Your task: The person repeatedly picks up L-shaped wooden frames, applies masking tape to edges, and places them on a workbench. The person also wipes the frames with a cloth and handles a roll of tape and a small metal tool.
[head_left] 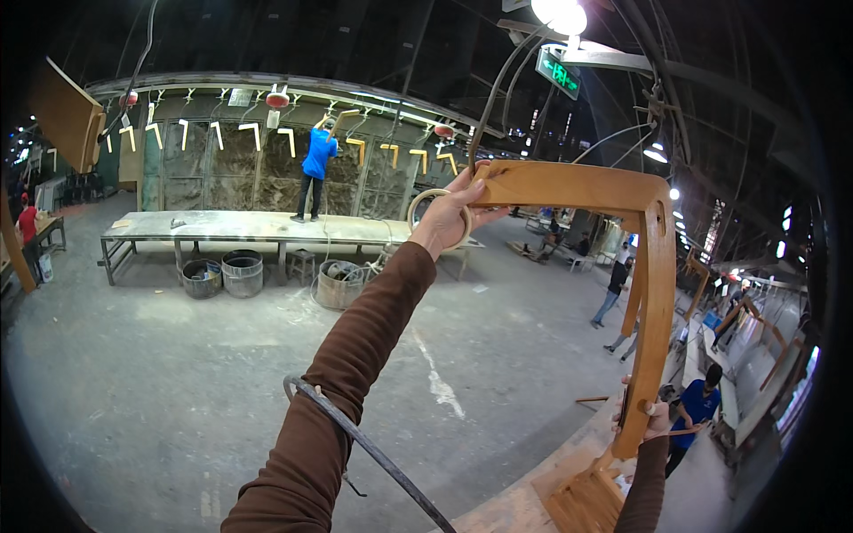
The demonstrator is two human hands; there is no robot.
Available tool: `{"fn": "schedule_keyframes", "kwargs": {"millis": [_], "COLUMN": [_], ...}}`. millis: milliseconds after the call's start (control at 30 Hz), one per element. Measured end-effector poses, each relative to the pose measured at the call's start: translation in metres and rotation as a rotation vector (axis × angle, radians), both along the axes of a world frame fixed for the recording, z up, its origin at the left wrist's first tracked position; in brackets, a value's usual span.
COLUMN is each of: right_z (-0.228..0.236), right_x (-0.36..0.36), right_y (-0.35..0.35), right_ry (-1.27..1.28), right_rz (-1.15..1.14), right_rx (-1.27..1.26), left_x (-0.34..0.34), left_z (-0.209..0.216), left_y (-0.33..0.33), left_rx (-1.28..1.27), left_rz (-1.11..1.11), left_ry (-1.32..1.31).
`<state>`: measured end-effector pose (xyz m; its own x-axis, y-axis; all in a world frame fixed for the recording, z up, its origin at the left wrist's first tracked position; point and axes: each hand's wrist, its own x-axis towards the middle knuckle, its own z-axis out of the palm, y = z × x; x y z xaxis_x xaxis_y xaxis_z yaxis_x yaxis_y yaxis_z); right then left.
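A large L-shaped piece of light brown varnished wood (569, 185) is raised in front of me, its corner at the upper right. My left hand (451, 211) grips the left end of its top arm, thumb in front and fingers beneath. A pale ring (411, 218) encircles that hand near the wrist. A dark hanging rod (482, 115) comes down from above to the same end of the wood. Lower right, my right hand (656, 419) is closed around the bottom of the upright arm; part of it is hidden behind the wood.
A dark hooked metal bar (369, 444) crosses in front of my left sleeve. Wooden slats (582, 502) lie below my right hand. Across the floor, a person in blue (320, 155) stands on a long table (258, 226) beside hanging L-shaped pieces. Another person (697, 404) works at right.
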<state>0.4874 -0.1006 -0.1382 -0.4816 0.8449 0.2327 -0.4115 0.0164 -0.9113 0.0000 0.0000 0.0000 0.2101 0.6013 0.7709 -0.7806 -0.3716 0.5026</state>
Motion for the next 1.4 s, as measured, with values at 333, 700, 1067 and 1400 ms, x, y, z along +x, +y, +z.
{"fn": "schedule_keyframes", "kwargs": {"millis": [333,700,1067,1400], "right_z": [-0.019,0.047,0.154,0.174], "right_x": [0.019,0.030,-0.252,-0.315], "right_y": [0.039,0.086,-0.014,0.009], "right_ry": [0.009,0.027,-0.606,-0.651], "right_rz": [-0.147,-1.103,-0.800,-0.874], "right_rx": [0.124,0.637,1.539,1.562], "left_x": [0.005,0.033,0.053,0.058], "left_z": [-0.003,-0.001,-0.005,0.000], "left_y": [0.003,-0.017,-0.024,-0.037], "left_rx": [0.076,0.303,0.687,0.628], "left_rz": [0.088,1.045,1.690,1.694], "left_ry": [-0.008,0.020,0.396,0.292]}}
